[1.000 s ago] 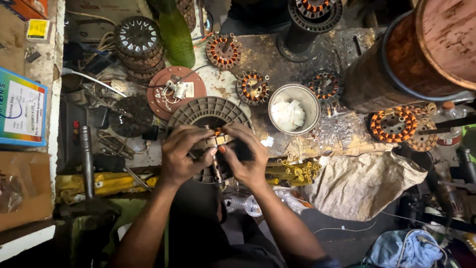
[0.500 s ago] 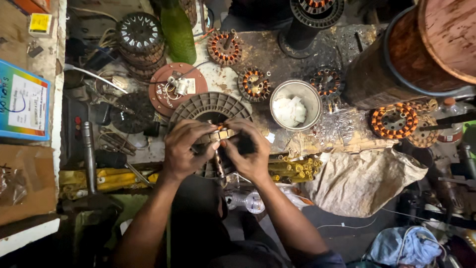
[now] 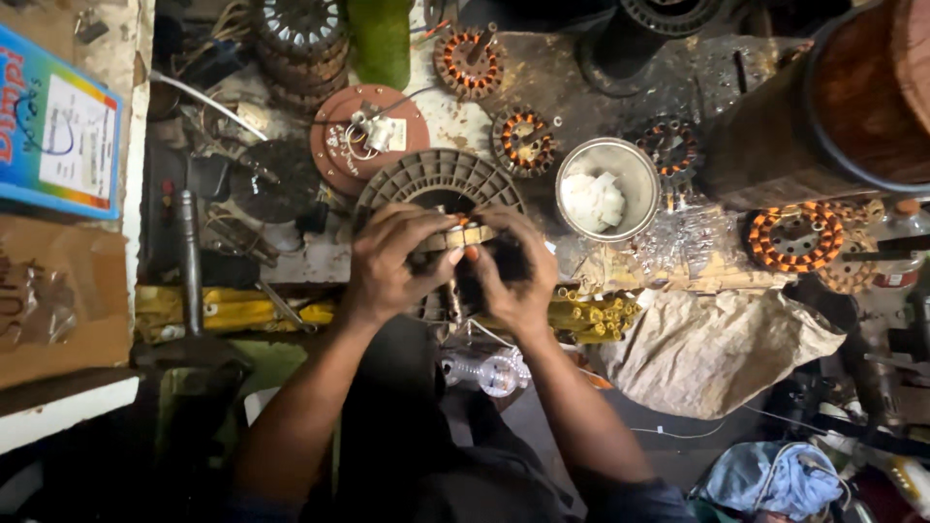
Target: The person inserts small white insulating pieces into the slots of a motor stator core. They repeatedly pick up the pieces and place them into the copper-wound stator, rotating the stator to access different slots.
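A cluttered, stained metal workbench (image 3: 572, 77) is seen from above, strewn with copper-wound stator rings (image 3: 469, 62) in the upper centre. A round steel bowl of white scraps (image 3: 607, 188) is set right of centre, and a large spool of copper wire (image 3: 852, 97) is cut off at the upper right. A blue printed box (image 3: 58, 126) lies at the upper left. At the centre, a small tan and orange part (image 3: 463, 235) is pinched between the left hand (image 3: 392, 266) and the right hand (image 3: 509, 271), fingers curled close together, over a dark ribbed round motor housing (image 3: 436, 179). What lies beneath the palms is hidden; the part's shape is hard to make out.
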